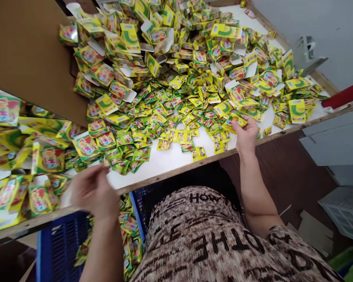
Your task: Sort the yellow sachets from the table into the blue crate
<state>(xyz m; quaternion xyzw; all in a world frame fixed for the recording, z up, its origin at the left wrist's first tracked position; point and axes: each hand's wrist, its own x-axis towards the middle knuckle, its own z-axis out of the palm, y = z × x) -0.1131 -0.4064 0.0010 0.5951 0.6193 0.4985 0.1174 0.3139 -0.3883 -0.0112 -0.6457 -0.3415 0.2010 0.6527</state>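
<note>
My right hand (246,133) is at the table's front edge, thumb and fingers pinching a small yellow candy packet (234,118). Packets of the same sort lie flat around it, some still joined in short strips. My left hand (92,190) is over the front edge on the left, smeared by motion. Its fingers look bent, and whether they hold anything does not show. Nearest to it is a heap of green candy packets (123,158). Yellow-green printed cartons (129,38), several with open flaps, are piled behind the packets.
The white tabletop (161,160) has a raw wooden edge. A large brown cardboard panel (32,51) stands at the left, with more cartons in front of it. Below the table is a blue crate (61,243) beside loose packets. A red pole (345,95) juts in from the right.
</note>
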